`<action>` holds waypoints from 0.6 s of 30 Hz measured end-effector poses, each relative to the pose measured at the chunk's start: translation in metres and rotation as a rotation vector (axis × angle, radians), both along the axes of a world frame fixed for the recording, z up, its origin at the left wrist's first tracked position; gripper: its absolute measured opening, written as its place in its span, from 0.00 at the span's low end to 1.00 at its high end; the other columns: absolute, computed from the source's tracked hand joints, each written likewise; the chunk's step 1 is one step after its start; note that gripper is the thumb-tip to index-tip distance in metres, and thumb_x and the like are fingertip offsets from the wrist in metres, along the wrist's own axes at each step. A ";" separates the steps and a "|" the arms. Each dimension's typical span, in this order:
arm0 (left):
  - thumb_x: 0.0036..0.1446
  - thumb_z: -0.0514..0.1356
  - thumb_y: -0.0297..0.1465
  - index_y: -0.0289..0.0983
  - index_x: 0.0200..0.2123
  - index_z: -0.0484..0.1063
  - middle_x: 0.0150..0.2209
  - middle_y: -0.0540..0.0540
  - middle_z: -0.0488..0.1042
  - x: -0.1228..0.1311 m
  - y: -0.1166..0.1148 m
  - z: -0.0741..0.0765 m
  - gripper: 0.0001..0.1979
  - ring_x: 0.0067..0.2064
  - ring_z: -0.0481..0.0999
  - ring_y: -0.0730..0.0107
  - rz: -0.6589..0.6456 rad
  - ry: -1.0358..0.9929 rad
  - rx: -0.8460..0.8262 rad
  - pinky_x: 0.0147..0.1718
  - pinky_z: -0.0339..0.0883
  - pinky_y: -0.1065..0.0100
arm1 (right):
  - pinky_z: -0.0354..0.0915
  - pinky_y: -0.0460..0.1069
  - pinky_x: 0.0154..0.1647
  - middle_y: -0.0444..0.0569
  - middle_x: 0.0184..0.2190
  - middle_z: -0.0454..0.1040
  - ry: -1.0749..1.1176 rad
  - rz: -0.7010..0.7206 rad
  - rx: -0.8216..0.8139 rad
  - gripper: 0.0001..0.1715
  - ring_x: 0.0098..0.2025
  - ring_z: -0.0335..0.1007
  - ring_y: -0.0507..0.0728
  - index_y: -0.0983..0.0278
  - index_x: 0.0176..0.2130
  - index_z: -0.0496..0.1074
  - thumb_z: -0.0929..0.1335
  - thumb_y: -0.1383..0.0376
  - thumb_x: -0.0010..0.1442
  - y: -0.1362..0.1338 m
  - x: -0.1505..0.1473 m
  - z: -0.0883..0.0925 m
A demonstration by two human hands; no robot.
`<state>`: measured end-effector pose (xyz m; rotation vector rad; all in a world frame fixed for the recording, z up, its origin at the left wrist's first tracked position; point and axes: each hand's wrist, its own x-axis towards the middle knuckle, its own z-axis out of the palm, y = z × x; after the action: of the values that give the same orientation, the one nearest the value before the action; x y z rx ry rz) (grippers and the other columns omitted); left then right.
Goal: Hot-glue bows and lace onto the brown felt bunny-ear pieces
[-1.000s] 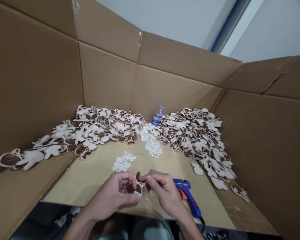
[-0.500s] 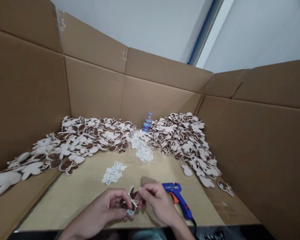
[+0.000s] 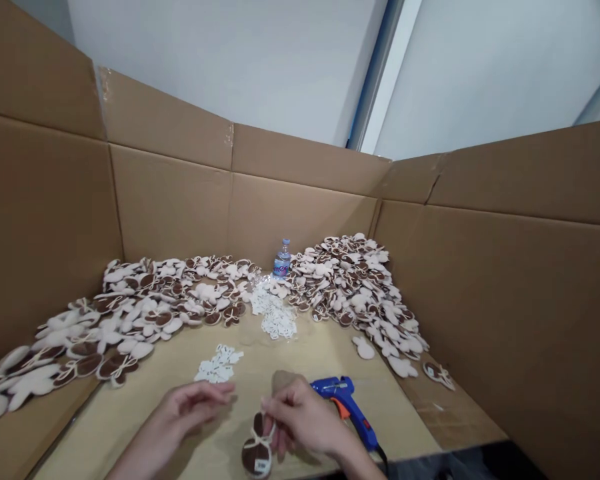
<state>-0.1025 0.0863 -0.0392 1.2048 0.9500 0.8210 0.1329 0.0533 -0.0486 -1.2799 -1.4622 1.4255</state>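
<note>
My right hand (image 3: 300,420) pinches a small brown-and-cream bunny-shaped ornament (image 3: 257,450) by its ears, so it hangs near the bottom edge of the view. A cream bow sits across its middle. My left hand (image 3: 187,408) is just left of it, fingers loosely curled and apart, holding nothing. A blue glue gun (image 3: 347,408) with an orange trigger lies on the cardboard surface (image 3: 155,393), touching the right side of my right hand. A small heap of white bows (image 3: 219,365) lies just beyond my left hand.
Large piles of the same ornaments lie at the left (image 3: 130,313) and at the back right (image 3: 360,287). A second heap of white bows (image 3: 275,317) and a water bottle (image 3: 281,259) sit between them. Tall cardboard walls (image 3: 505,280) enclose the surface.
My left hand has let go of the ornament and drawn left; my right hand now holds it alone, lower in view. The camera has tilted up and to the right.
</note>
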 end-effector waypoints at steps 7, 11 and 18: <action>0.31 0.75 0.38 0.37 0.27 0.81 0.38 0.42 0.84 -0.011 0.015 0.003 0.16 0.44 0.80 0.54 0.386 -0.030 -0.003 0.41 0.74 0.67 | 0.64 0.59 0.56 0.56 0.69 0.55 -0.400 -0.682 0.677 0.33 0.68 0.52 0.64 0.57 0.61 0.67 0.67 0.48 0.61 -0.007 0.083 0.081; 0.25 0.78 0.35 0.36 0.32 0.82 0.37 0.42 0.84 -0.009 0.017 0.000 0.24 0.41 0.81 0.57 0.467 -0.102 -0.088 0.38 0.76 0.69 | 0.67 0.60 0.53 0.60 0.63 0.65 -0.506 -0.617 0.684 0.25 0.62 0.63 0.67 0.61 0.52 0.75 0.66 0.51 0.62 -0.019 0.095 0.075; 0.30 0.76 0.40 0.35 0.30 0.80 0.28 0.44 0.82 -0.017 0.022 -0.012 0.22 0.31 0.79 0.62 0.616 -0.025 0.027 0.30 0.74 0.69 | 0.70 0.52 0.38 0.56 0.30 0.81 -0.534 -0.569 0.641 0.24 0.34 0.78 0.62 0.63 0.21 0.76 0.68 0.51 0.61 -0.043 0.085 0.026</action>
<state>-0.1191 0.1088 -0.0515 0.9227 1.3169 1.3307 0.2182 0.0103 -0.0227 -1.5187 -1.5230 0.2085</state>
